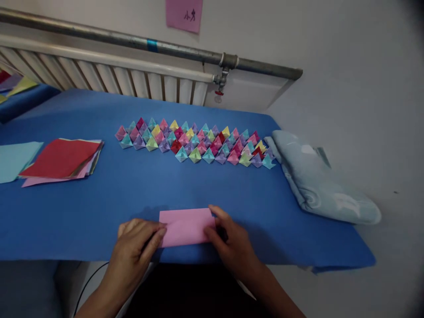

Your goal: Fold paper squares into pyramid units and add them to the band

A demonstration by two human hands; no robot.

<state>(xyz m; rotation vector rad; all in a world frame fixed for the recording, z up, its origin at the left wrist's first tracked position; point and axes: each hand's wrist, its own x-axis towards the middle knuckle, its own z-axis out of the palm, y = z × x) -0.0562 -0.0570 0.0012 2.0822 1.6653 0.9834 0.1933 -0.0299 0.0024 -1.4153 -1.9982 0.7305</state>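
Note:
A pink sheet of paper (pixel 187 226), folded into a rectangle, lies near the front edge of the blue-covered table (pixel 139 185). My left hand (pixel 135 243) pinches its left edge between thumb and fingers. At the right edge, my right hand (pixel 230 238) grips the paper, with the thumb on its face and the index finger at the upper right corner. Beyond my hands, several small folded paper boats (pixel 208 155) in many colours stand in close rows.
To the left lie a stack of coloured paper (pixel 62 159) and light blue sheets (pixel 16 159). A folded blanket (pixel 318 181) rests at the right end. Behind the table are a radiator (pixel 139 81), a metal pipe (pixel 115 40) and a red-handled valve (pixel 219 92).

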